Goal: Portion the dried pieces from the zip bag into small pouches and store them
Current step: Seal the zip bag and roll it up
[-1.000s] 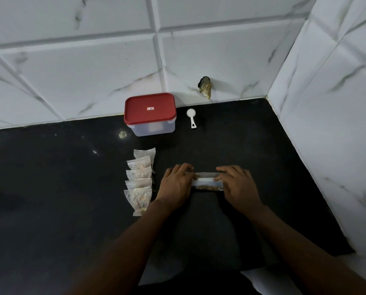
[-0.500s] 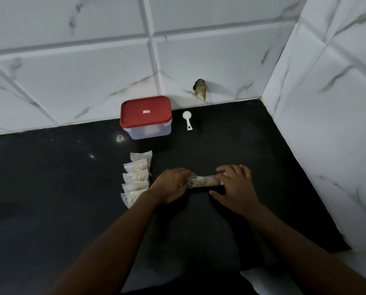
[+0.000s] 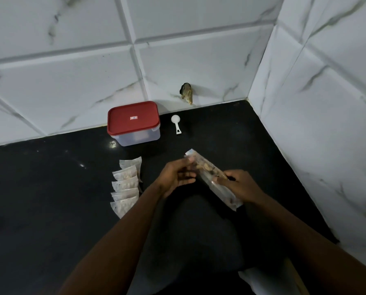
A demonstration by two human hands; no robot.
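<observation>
Single view. Head-worn wide-angle, looks forward and down onto table [image 3: 39,199], facing tiled back wall [image 3: 71,81]; side wall [image 3: 326,124] at right. Near: left hand [image 3: 175,177] and right hand [image 3: 241,186] mid-frame, at arm's reach.

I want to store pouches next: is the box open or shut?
Shut: the red lid sits flat on the box, covering its top.

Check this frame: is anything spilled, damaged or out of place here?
Yes: a ragged hole is broken into the wall tile just above the counter, behind the white scoop. Otherwise nothing stands out: no loose pieces show on the counter, and the filled pouches lie in a tidy overlapping row.
</observation>
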